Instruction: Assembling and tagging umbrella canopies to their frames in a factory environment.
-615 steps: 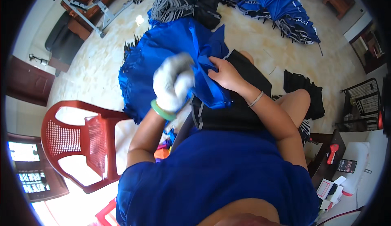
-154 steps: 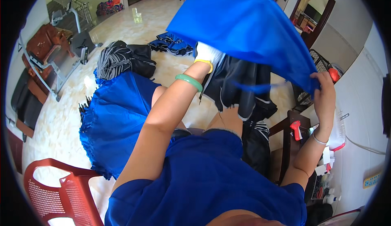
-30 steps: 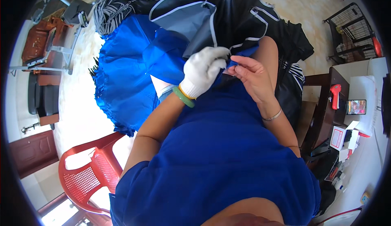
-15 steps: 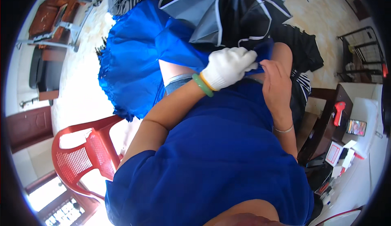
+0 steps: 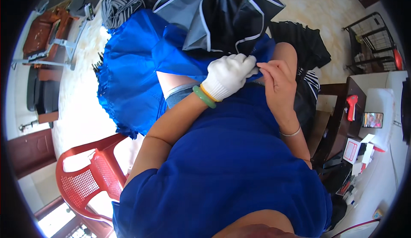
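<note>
My left hand [image 5: 230,76], in a white knit glove with a yellow cuff, is closed on blue cloth [image 5: 177,56] lying across my lap. A green bangle circles that wrist. Beside the glove's fingertips, my bare right hand [image 5: 280,83] holds its thumb and forefinger pinched together; whatever is between them is too small to make out. Just beyond both hands lies a black and grey umbrella canopy [image 5: 227,17] with pale trim, its panels loosely folded. More gathered blue umbrella cloth [image 5: 128,66] spreads out to the left of my legs.
A red plastic chair [image 5: 85,178] stands at my left. On the right, a dark wooden table [image 5: 353,94] bears a red glue gun [image 5: 352,107], a phone [image 5: 372,119] and small boxes [image 5: 353,150]. Black cloth [image 5: 302,43] lies on the floor before a black metal rack [image 5: 370,41].
The whole view has shifted slightly, so hands and cloth sit a little further left. The glove and the pinching right hand stay close together in much the same pose.
</note>
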`<state>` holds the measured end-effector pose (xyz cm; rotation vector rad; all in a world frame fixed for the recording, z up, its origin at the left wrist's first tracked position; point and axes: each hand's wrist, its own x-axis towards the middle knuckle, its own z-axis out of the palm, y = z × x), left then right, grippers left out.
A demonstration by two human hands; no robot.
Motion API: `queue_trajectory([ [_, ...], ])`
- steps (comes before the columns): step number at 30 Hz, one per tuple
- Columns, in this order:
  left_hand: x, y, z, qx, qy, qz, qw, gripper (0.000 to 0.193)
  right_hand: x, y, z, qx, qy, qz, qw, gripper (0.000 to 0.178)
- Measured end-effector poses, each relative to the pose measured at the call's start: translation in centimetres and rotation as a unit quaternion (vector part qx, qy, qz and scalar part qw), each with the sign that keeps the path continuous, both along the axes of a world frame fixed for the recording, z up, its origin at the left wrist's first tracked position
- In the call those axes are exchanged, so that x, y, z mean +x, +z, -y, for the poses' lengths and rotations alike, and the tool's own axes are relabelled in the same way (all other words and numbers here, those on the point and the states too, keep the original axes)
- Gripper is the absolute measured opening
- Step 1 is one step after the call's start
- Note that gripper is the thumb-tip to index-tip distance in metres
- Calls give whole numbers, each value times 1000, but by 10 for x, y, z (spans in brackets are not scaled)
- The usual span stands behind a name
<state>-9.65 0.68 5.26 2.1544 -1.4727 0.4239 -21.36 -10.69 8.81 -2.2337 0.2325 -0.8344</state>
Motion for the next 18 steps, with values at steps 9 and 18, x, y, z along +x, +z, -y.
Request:
queue_trajectory([
  [9,2,-2,-5,-2,-51,17,999,19,-4,-5,-5,-158,24,7,987,13],
  [18,22,-24,-22,-285,-42,-469,835,36,23,-161,5,821,263,-105,496,54],
])
